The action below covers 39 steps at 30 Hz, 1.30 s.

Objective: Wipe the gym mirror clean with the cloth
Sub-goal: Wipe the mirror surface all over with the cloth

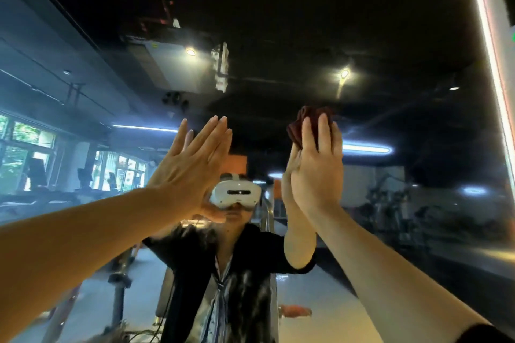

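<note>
Fingers [323, 131] of right hand [317, 172] straight, pressing cloth [306, 122] to mirror [278, 22] — left hand [192, 164] flat, holding nothing.

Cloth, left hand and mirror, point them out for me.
cloth [306, 120], head view, bunched top fold.
left hand [192, 164], head view, back of hand.
mirror [278, 8], head view, upper glass.

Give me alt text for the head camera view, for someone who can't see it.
A person presses a dark red cloth against a gym mirror with the straight fingers of the right hand, while the left hand lies flat and open on the glass beside it. The mirror reflects their raised arms, ceiling lights and gym machines.
</note>
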### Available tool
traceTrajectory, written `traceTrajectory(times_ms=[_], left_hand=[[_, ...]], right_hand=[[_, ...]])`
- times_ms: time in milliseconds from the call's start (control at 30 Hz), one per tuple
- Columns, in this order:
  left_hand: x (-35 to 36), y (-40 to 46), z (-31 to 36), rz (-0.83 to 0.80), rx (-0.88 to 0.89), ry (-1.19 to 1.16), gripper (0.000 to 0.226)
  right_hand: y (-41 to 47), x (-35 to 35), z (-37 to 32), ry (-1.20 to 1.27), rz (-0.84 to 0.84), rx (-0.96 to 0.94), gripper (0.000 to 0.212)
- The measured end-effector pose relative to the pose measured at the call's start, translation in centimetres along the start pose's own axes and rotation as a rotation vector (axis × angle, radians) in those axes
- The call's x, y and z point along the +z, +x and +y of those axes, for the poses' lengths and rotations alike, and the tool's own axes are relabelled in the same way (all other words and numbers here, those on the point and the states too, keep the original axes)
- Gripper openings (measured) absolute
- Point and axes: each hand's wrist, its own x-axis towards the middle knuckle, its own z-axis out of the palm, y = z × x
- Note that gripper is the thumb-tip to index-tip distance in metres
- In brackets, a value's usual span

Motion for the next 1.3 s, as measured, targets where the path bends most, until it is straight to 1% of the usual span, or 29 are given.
traceTrajectory(times_ms=[33,67,133,167,200,233,267,333,367,400,433,533,600,633,667,700,767,800,833,867,900,967,1000,1067,1133,1200,1233,1267,1300], left_hand=[[-0.1,0.2,0.2,-0.028,-0.002,0.030,0.148],[-0.2,0.4,0.3,-0.063,-0.003,0.071,0.148],[-0.3,0.6,0.5,-0.088,0.006,0.111,0.144],[-0.5,0.7,0.5,-0.087,0.009,0.115,0.141],[-0.5,0.7,0.5,-0.099,0.011,0.126,0.138],[-0.8,0.7,0.6,-0.120,0.003,0.137,0.137],[-1.0,0.6,0.7,-0.150,-0.006,0.156,0.138],[-1.6,0.6,1.1,-0.193,-0.007,0.187,0.143],[-1.7,0.6,1.2,-0.205,-0.005,0.197,0.145],[-1.9,0.6,1.3,-0.205,-0.007,0.197,0.146],[-2.0,0.5,1.4,-0.205,-0.014,0.196,0.147],[-2.7,0.2,1.9,-0.199,-0.022,0.222,0.144],[-3.4,0.2,2.6,-0.169,0.004,0.225,0.141],[-3.8,0.2,3.0,-0.145,0.032,0.213,0.139],[-4.1,0.2,3.4,-0.110,0.074,0.197,0.134],[-4.4,0.3,3.9,-0.058,0.130,0.176,0.129],[-4.2,0.3,4.5,0.073,0.205,0.178,0.125],[-3.7,0.4,4.7,0.138,0.217,0.129,0.125],[-2.9,0.5,4.9,0.184,0.225,0.078,0.126],[-2.2,0.6,5.3,0.183,0.214,0.062,0.127],[-1.6,0.6,5.7,0.172,0.204,0.057,0.129],[-0.7,0.5,6.4,0.153,0.182,0.042,0.137],[-0.4,0.5,6.8,0.145,0.167,0.041,0.140],[0.1,0.4,7.3,0.129,0.144,0.037,0.139],[0.4,0.2,7.6,0.129,0.134,0.022,0.133],[0.6,0.1,7.6,0.114,0.121,0.020,0.136],[0.7,0.1,7.5,0.119,0.119,0.016,0.137],[0.8,0.1,7.5,0.125,0.120,0.010,0.137],[0.9,-0.1,7.6,0.130,0.119,0.003,0.136]], right_hand=[[-1.2,0.1,-0.9,0.005,-0.014,-0.098,0.054],[-2.7,0.1,-1.5,0.012,-0.038,-0.267,0.057],[-5.2,-0.2,-1.1,-0.023,-0.100,-0.625,0.054],[-5.2,-0.4,-0.1,-0.059,-0.130,-0.736,0.054],[-4.5,-0.4,1.3,-0.087,-0.139,-0.772,0.056],[-3.4,-0.4,2.6,-0.098,-0.126,-0.711,0.059],[-2.2,-0.4,3.6,-0.081,-0.102,-0.568,0.059],[0.1,-0.9,4.4,-0.003,-0.042,-0.199,0.052],[0.5,-1.0,3.8,0.030,-0.025,-0.087,0.051],[0.2,-1.0,3.1,0.040,-0.013,-0.068,0.051],[-0.8,-0.8,2.5,0.042,-0.011,-0.131,0.053],[-6.3,-0.6,1.4,0.047,-0.097,-0.553,0.053],[-8.3,-1.5,2.1,0.010,-0.182,-0.807,0.055],[-7.9,-1.9,3.0,-0.009,-0.178,-0.890,0.055],[-6.8,-2.1,4.1,-0.020,-0.144,-0.897,0.052],[-5.2,-2.3,5.2,-0.015,-0.099,-0.801,0.050],[-0.8,-2.7,7.5,0.032,-0.032,-0.400,0.049],[1.5,-3.0,8.5,0.040,-0.025,-0.200,0.050],[3.3,-3.0,9.2,0.047,-0.037,-0.056,0.053],[4.4,-2.7,9.4,0.052,-0.048,0.017,0.055],[4.9,-2.4,9.0,0.054,-0.044,0.031,0.054],[3.7,-1.3,8.0,0.046,-0.018,-0.081,0.050],[2.0,-1.1,7.4,0.039,-0.032,-0.185,0.053],[-2.7,-1.3,6.3,0.033,-0.111,-0.467,0.061],[-7.4,-2.0,6.2,0.035,-0.232,-0.776,0.061],[-8.7,-2.8,7.4,-0.052,-0.328,-1.016,0.061],[-7.6,-2.8,8.1,-0.084,-0.299,-1.054,0.063],[-6.1,-2.7,8.5,-0.095,-0.251,-0.987,0.065],[-4.3,-2.7,8.6,-0.058,-0.206,-0.814,0.067]])
